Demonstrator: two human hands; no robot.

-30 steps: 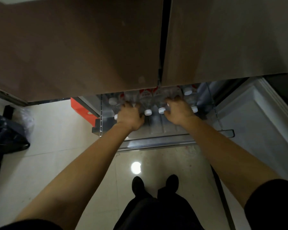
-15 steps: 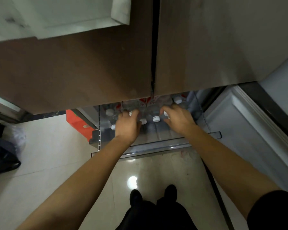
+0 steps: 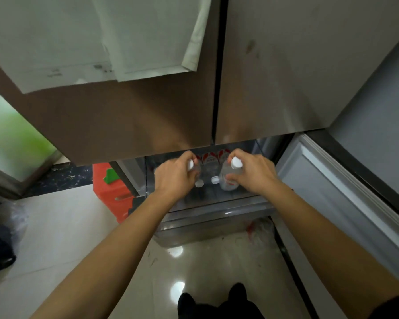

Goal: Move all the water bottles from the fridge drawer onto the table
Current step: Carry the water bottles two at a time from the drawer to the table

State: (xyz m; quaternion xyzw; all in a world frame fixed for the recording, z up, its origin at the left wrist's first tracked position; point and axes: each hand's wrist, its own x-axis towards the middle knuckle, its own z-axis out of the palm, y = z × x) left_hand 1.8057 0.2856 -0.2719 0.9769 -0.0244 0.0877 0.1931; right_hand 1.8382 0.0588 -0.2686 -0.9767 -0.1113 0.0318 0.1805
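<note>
My left hand (image 3: 174,174) is closed around a water bottle (image 3: 195,170). Only its white cap and a sliver of clear neck peek out past my fingers, so most of that bottle is hidden behind my own knuckles. My right hand (image 3: 251,173) is wrapped on a second bottle (image 3: 228,178). This one shows more: white cap up top, clear ribbed body angled down toward the middle of the frame. Both bottles sit low in the centre of the picture, over the open fridge drawer (image 3: 217,203), and I cannot tell whether either one is clear of the others yet.

Between my two grips, two more white caps (image 3: 214,180) poke up from bottles standing in the drawer, their bodies lost in the dark. Behind them, red and white labels (image 3: 213,157) show just under the door edge. There is print on them, but it is too small and blurred for me to read.

Both forearms stretch straight out from the bottom corners of the frame, wrists bent slightly inward, backs of the hands facing up.

Above, the brown fridge doors (image 3: 148,116) fill the upper half, with pale papers (image 3: 124,38) stuck at the upper left; faint dark marks on them are illegible. A red box (image 3: 112,194) sits left of the drawer, partly cut off by it.
</note>
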